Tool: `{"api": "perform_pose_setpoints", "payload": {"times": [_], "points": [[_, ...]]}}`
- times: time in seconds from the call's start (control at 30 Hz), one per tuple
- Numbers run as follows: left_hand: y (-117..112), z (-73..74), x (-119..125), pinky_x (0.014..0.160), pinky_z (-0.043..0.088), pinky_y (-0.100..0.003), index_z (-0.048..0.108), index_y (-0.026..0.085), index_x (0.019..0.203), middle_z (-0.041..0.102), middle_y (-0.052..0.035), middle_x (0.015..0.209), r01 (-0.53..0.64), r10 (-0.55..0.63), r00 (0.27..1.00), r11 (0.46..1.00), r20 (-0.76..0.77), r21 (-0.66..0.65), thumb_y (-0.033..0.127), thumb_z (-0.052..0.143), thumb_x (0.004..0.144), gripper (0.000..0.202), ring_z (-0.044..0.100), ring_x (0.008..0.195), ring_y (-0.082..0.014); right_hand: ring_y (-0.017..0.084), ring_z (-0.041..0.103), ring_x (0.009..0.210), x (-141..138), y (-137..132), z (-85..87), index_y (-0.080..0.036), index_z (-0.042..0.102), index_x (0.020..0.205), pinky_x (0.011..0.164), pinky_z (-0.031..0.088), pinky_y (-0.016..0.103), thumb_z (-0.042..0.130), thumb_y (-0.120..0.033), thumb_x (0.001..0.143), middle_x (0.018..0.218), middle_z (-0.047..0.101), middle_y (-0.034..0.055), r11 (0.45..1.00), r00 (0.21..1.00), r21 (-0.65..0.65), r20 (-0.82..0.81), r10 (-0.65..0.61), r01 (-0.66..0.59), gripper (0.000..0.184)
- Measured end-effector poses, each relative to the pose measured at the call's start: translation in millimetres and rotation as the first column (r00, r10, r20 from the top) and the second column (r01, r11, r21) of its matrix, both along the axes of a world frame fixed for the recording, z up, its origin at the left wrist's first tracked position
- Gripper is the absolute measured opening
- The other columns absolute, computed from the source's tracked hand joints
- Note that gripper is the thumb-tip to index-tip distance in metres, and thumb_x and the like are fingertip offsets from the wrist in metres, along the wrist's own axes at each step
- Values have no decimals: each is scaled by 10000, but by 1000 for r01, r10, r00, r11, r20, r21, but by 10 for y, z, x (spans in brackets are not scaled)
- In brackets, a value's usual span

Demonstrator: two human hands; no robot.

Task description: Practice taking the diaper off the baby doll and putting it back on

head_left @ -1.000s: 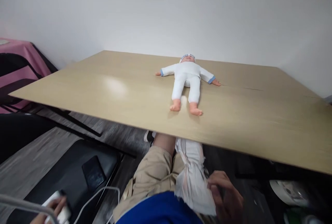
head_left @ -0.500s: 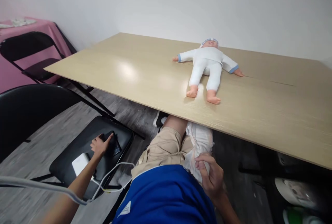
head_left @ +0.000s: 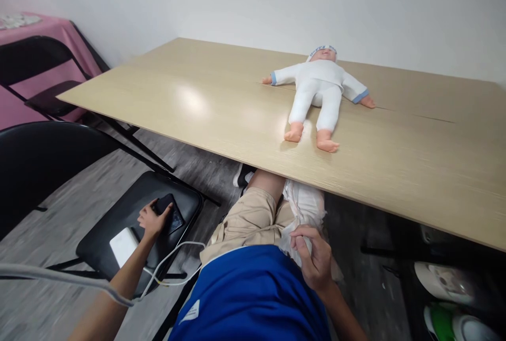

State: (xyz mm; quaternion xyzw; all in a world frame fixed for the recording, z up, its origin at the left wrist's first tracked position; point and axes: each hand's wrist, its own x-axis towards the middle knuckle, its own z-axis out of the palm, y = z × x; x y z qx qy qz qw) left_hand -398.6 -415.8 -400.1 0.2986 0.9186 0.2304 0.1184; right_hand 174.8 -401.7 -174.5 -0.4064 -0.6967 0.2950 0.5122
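A baby doll (head_left: 319,88) in a white suit lies on its back on the wooden table (head_left: 221,104), feet toward me. On my lap, under the table edge, rests a white diaper (head_left: 304,206). My right hand (head_left: 310,256) is closed on the near end of that diaper. My left hand (head_left: 154,220) reaches down to the black chair seat (head_left: 118,214) on my left, with its fingers on a dark phone (head_left: 169,213). A white power bank (head_left: 124,246) with a white cable (head_left: 169,264) lies on the seat by my left wrist.
A second black folding chair (head_left: 43,83) stands before a pink-covered table (head_left: 35,51) at far left. White and green objects (head_left: 446,299) sit on the floor at lower right. A white wall runs behind the table. The floor is grey wood.
The view has swung left and down. My left hand moved from the white power bank to the dark phone on the seat. My right hand kept its hold on the diaper.
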Motion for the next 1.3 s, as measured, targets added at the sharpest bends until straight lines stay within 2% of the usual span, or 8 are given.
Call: {"api": "perform_pose_setpoints", "payload": {"times": [0.7, 1.03, 1.3], "points": [[21, -44, -5, 1312, 286, -707, 523, 240, 1608, 383, -233, 1693, -18, 17, 999, 1000, -31, -25, 813, 611, 919, 900, 340, 1593, -517, 177, 723, 712, -29, -21, -11, -262, 728, 1114, 709, 580, 333, 560, -179, 1112, 851, 737, -2, 999, 1000, -40, 20, -2, 3, 188], [41, -28, -2, 1321, 297, -667, 526, 260, 1606, 371, -219, 1694, -44, 42, 999, 997, -33, -57, 809, 601, 933, 872, 336, 1609, -507, 192, 737, 726, -39, -22, -53, -263, 728, 1128, 722, 595, 341, 565, -198, 1118, 845, 748, 1, 998, 1000, -65, 24, -7, 8, 176], [49, -10, 15, 1306, 313, -673, 519, 246, 1610, 380, -234, 1677, -49, 46, 998, 996, -38, -74, 799, 594, 948, 866, 337, 1603, -508, 189, 736, 735, -41, -30, -57, -266, 731, 1129, 722, 591, 331, 566, -187, 1115, 847, 748, 2, 998, 1000, -68, 22, -11, 12, 183]]}}
